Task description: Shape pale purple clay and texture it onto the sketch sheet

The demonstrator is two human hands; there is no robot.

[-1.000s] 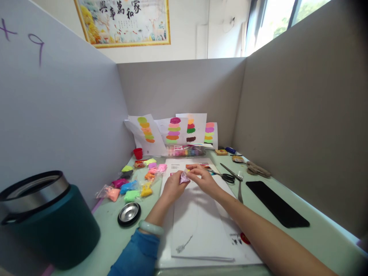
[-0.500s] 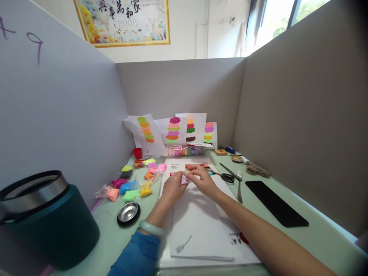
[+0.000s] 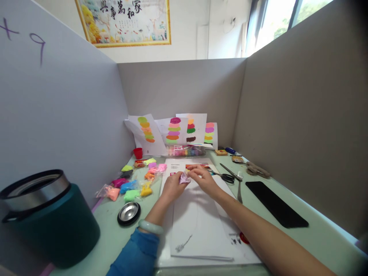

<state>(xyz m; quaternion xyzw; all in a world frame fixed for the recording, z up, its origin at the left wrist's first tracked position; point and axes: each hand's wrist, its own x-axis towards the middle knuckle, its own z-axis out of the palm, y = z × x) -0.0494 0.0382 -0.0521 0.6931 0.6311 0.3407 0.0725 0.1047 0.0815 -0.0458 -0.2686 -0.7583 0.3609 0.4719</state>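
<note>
A small crumpled pale purple piece (image 3: 184,178) is held up over the white paper (image 3: 198,230) in the middle of the table. My left hand (image 3: 172,186) grips it from the left, fingers closed round its lower part. From the right, my right hand (image 3: 203,180) reaches to the piece with thumb and forefinger pinched together at its upper edge. A tiny yellowish bit shows between the two hands; whether it is part of the piece I cannot tell.
Colourful clay packets (image 3: 129,186), a metal lid (image 3: 129,214) and a large green mug (image 3: 54,226) stand at the left. Scissors (image 3: 227,178), a fork (image 3: 239,188) and a black slab (image 3: 276,203) lie at the right. Painted sheets (image 3: 173,130) lean at the back.
The purple piece has shifted slightly left and shows more of its surface. My hands have barely moved, and the camera view has shifted a little.
</note>
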